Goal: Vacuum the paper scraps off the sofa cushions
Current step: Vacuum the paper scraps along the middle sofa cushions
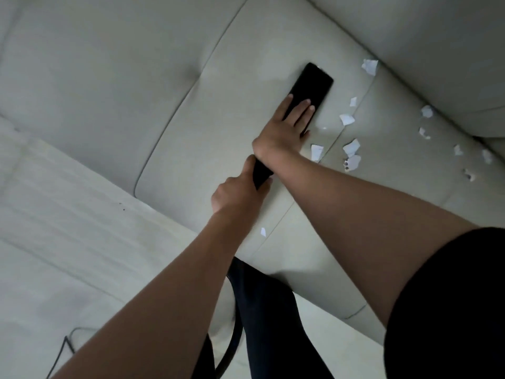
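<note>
A thin cable [65, 348] trailed over the floor at far left. The left hand [235, 192] was curled shut round the black vacuum tube [261, 175], low on the seat cushion [191, 127]. The right hand [284, 127] lay spread, fingers flat, pressing on the black nozzle head [311, 87] rather than gripping it. The paper scraps [351, 147] sat just right of the nozzle, strewn toward the backrest [426, 36], with one stray bit [263, 231] nearer the front edge. Honestly I'd keep the head flat and sweep it slowly rightward across the seam, so scraps don't get flicked away.
</note>
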